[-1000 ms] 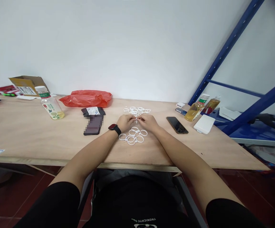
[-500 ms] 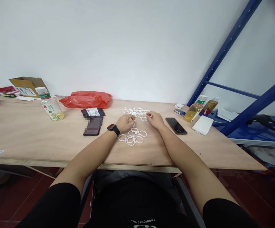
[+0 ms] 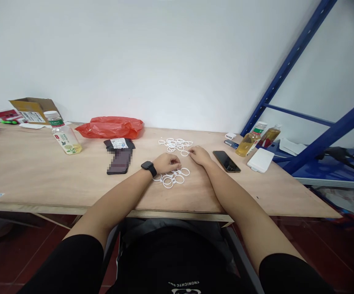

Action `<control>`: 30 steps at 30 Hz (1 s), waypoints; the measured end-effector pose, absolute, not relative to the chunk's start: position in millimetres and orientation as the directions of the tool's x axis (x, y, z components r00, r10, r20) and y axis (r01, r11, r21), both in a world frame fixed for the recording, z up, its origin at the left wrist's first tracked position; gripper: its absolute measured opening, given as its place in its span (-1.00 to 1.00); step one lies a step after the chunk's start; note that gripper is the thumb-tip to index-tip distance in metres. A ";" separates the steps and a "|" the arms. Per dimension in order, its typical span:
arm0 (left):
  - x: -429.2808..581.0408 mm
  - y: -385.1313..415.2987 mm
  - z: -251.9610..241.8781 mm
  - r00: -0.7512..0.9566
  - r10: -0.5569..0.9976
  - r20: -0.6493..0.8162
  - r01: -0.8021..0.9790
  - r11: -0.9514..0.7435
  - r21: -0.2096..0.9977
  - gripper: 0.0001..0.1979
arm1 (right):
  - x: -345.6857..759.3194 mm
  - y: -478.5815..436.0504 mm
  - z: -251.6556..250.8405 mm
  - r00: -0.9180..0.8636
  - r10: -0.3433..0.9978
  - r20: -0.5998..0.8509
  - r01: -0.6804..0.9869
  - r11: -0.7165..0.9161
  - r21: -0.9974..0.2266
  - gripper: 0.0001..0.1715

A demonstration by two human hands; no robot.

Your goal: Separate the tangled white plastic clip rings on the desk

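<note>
My left hand point(image 3: 166, 163), with a black watch point(image 3: 148, 165) on its wrist, is over the back of a near group of white plastic rings point(image 3: 179, 179). Its fingers are curled together; whatever they may hold is hidden. Farther back lies a second group of thin white rings point(image 3: 171, 141), overlapping one another. At the front right of that group, the fingertips of my right hand point(image 3: 199, 155) are closed at the edge of a single white ring point(image 3: 184, 154), which lies about flat. Some rings in the near group have small tabs and are partly covered by my left hand.
On the right are a phone point(image 3: 226, 161), a white flat box point(image 3: 260, 160) and a bottle of yellow drink point(image 3: 248, 143). To the left lie a dark pouch point(image 3: 120, 160), a red plastic bag point(image 3: 111, 128), another bottle point(image 3: 65, 139) and an opened carton point(image 3: 32, 110).
My left hand has come toward me and slightly right, from between the two groups onto the near rings. My right hand has lowered slightly to the single ring.
</note>
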State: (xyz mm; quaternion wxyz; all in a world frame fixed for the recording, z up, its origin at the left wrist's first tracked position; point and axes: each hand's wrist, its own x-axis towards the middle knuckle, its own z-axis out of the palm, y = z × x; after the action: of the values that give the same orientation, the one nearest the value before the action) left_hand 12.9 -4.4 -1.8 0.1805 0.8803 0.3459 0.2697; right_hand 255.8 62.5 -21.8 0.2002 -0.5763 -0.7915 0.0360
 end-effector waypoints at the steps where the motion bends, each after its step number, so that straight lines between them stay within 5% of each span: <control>1: 11.7 -3.0 -2.2 0.582 0.722 0.374 0.520 -0.684 0.512 -0.79 | 254.7 60.8 -20.6 -0.278 0.916 0.290 0.885 0.362 -0.294 -0.75; 9: 3.0 14.1 -10.7 0.384 0.658 0.648 0.517 -0.734 0.439 -0.76 | 220.1 35.7 -7.6 -0.342 0.822 0.455 0.703 0.546 -0.456 -0.80; 21: 3.3 15.7 -10.8 0.314 0.773 0.552 0.581 -0.616 0.532 -0.80 | 194.9 29.0 -11.8 -0.291 0.840 0.458 0.271 0.532 -0.802 -0.77; 30: 1.9 15.0 -13.0 0.264 0.788 0.557 0.540 -0.599 0.591 -0.78 | 193.4 28.8 -11.6 -0.247 0.858 0.450 0.280 0.508 -0.815 -0.77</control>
State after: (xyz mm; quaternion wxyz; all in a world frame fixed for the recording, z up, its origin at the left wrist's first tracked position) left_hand 1.9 15.0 -13.0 0.1427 0.7820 0.4246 0.4334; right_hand 193.4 28.8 -11.6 0.4729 -0.3907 -0.7282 0.3058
